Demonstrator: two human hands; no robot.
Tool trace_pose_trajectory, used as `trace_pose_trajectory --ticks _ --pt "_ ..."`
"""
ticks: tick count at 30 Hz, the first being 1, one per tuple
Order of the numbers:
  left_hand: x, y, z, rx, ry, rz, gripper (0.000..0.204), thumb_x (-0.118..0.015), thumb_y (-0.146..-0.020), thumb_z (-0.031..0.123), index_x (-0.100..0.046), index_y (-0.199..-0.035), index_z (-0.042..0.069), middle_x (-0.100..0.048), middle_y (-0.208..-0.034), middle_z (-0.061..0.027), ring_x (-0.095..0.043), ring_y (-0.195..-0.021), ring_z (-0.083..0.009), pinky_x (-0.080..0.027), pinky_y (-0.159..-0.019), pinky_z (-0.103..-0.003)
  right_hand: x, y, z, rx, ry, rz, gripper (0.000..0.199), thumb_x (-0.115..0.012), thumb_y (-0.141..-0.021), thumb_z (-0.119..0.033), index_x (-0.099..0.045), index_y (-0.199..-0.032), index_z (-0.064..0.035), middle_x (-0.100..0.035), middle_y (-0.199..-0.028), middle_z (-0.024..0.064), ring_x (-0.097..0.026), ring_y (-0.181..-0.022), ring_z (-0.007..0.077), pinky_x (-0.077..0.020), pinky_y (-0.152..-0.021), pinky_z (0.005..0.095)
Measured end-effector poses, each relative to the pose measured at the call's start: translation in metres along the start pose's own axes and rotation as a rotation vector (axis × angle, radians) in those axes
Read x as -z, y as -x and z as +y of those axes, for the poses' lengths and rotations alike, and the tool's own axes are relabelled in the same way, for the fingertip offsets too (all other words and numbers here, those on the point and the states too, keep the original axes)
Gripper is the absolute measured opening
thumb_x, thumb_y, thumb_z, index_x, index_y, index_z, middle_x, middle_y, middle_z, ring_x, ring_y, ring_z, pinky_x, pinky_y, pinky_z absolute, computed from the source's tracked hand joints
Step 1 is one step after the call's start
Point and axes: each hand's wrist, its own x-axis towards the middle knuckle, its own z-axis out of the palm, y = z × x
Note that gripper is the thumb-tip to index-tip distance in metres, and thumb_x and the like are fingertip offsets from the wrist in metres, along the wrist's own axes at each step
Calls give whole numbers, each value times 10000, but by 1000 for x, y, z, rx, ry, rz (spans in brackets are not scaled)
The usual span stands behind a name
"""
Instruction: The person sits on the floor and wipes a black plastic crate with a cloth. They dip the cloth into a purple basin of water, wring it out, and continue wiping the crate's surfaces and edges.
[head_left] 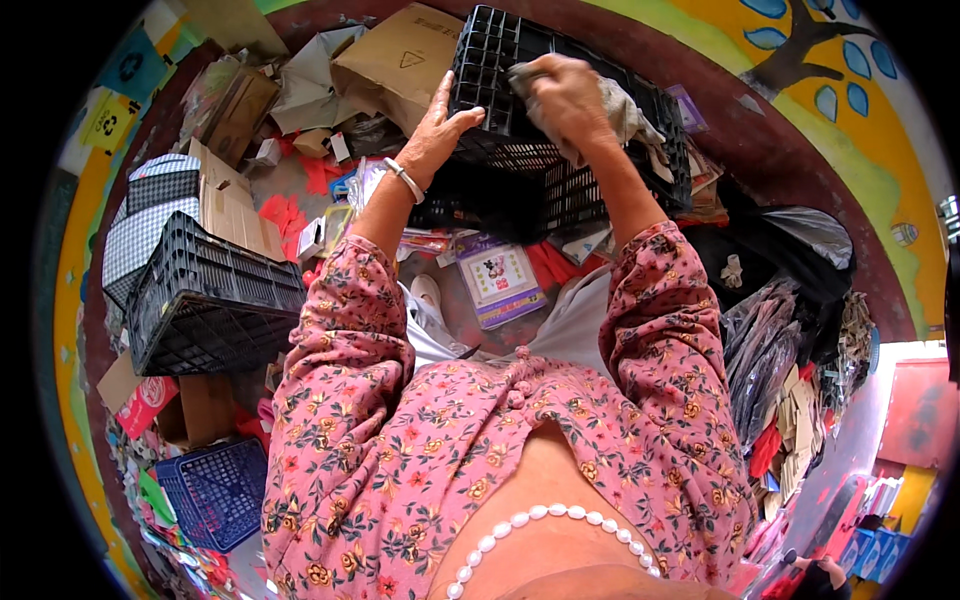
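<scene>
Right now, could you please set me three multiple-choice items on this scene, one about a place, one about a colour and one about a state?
1. Where does the second black plastic crate lie?
A. to the person's left, on the floor
B. on top of the held crate
C. to the person's right, on the dark bag

2. What colour is the small plastic basket at the lower left?
A. red
B. blue
C. white

3. What is the right hand doing?
A. hanging free
B. pressing a grey cloth against the large black plastic crate
C. holding a cardboard box

Answers: 1 A, it sits left of the floral sleeve among cardboard; 2 B, its mesh is plainly blue; 3 B, the fingers bunch the cloth on the crate while the left hand grips its rim.
</scene>
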Motion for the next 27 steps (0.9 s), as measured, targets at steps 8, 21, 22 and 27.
trace_pose_trajectory --ticks 8,21,22,27 --pt "-1 -13 -21 -142 -131 23 724 -543 -817 258 -172 -1388 13 -306 -1358 -167 -306 -1234 -215 -233 -1023 -288 -9 -36 7 -92 -299 0 154 -605 -708 -52 -674 -843 -26 -661 -735 75 -613 -656 117 -486 -621 243" --pt "-4 -9 -28 -152 -178 25 749 -515 -819 366 -170 -1383 14 -187 -1418 -219 -148 -1335 -304 -157 -1074 -340 -20 -78 1 -107 508 -584 306 -680 -565 -245 -678 -782 -28 -628 -671 74 -588 -622 163 -472 -608 284" --pt "-1 -5 -28 -132 -176 36 748 -511 -820 367 -168 -1383 15 -183 -1420 -218 -142 -1336 -305 -154 -1075 -342 -27 -77 -5 -82 543 -582 290 -668 -558 -233 -672 -750 -17 -624 -649 103 -591 -592 188 -479 -589 304" --pt "-14 -2 -17 -166 -273 51 703 -509 -842 316 -168 -1392 42 -198 -1423 -186 -159 -1334 -262 -171 -1065 -314 -27 -67 -24 -14 807 -473 326 -613 -629 -185 -646 -880 20 -634 -895 204 -627 -856 330 -507 -749 388"
